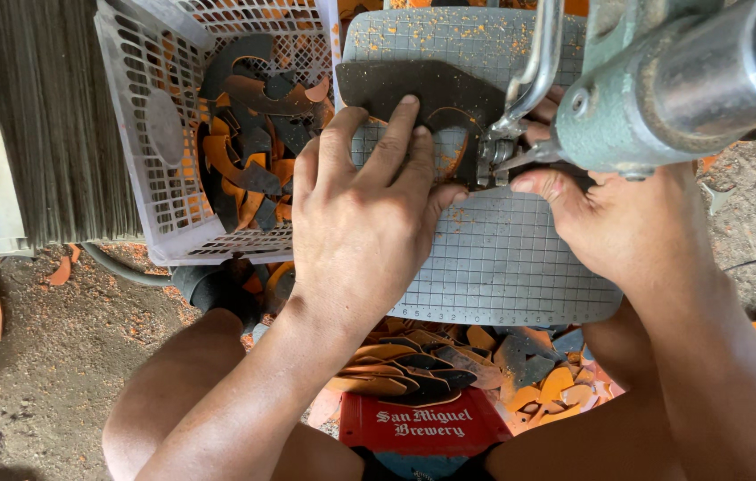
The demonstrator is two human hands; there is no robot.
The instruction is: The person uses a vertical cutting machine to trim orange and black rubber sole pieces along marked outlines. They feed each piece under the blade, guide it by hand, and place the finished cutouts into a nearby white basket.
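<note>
Machine head (663, 89) hides right hand (627, 223); scrap basket (142, 178) beside left hand (364, 223).

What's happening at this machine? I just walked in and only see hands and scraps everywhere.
A person is working a dark flat piece on the gridded mat under a green machine head. The left hand lies flat on the piece, pressing it down, while the right hand sits beside the machine's foot, partly hidden by it. A white perforated basket on the left holds dark and orange cut-outs, and more scraps lie piled below the mat.
</note>
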